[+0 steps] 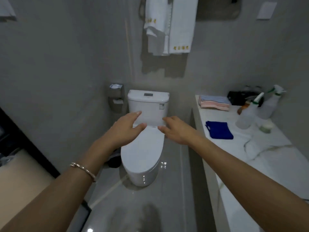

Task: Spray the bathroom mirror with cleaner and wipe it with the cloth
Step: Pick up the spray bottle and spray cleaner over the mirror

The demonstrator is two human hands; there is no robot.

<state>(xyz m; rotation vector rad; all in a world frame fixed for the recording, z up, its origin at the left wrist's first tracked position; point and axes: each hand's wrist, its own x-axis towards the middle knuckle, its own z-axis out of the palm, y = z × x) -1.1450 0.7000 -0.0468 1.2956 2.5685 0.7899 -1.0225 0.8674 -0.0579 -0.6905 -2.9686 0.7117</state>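
A folded dark blue cloth [219, 129] lies on the white marble counter [270, 158] at the right. Behind it stand two clear spray bottles with green-and-white triggers, one nearer [247, 114] and one farther back [271, 104]. My left hand [125, 129] and my right hand [177, 129] are stretched forward over the toilet, fingers apart, holding nothing. Both hands are well left of the cloth and bottles. A dark rounded frame [219, 9] on the wall at the top may be the mirror's lower edge; I cannot tell for sure.
A white toilet [143, 153] with its lid down stands straight ahead. White towels [168, 25] hang on the wall above it. Folded striped and pink towels [214, 102], a black box [240, 97] and a small jar [266, 127] sit on the counter. A paper holder [116, 97] is left of the tank.
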